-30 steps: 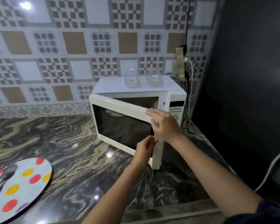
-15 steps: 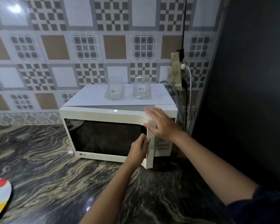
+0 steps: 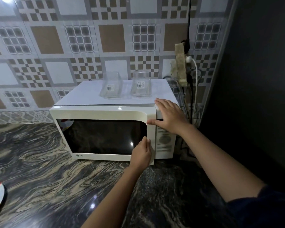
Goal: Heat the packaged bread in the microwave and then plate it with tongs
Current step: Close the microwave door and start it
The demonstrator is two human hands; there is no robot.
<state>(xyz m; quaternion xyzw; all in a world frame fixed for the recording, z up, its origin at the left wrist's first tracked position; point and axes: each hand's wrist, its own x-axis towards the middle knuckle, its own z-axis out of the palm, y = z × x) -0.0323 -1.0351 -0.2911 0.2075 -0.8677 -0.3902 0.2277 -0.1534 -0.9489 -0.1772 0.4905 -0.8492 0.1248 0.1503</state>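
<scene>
**Inspector:** Step in hand?

**Assistant:** Shutting the door. The white box-shaped microwave [image 3: 105, 112] stands on the dark marbled stone counter [image 3: 39, 162]. Its black-glass door [image 3: 102, 137] looks all but flush; I cannot tell if it is latched.

**Inspector:** Hands?

**Assistant:** The left hand [image 3: 141, 152] presses straight fingers on the door's right edge. The right hand [image 3: 169, 117] lies spread on the top right corner. Neither holds anything.

**Inspector:** The packaged bread?

**Assistant:** Not visible, presumably behind the glass; its heading cannot be told.

**Inspector:** Microwave's lie?

**Assistant:** Long axis along the tiled wall [image 3: 48, 40], door facing the person. Next, I judge: a firm push, then the white control panel [image 3: 164, 142].

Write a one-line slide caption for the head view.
Left hand on the microwave door edge, right hand spread over the control panel; door nearly closed.
</scene>
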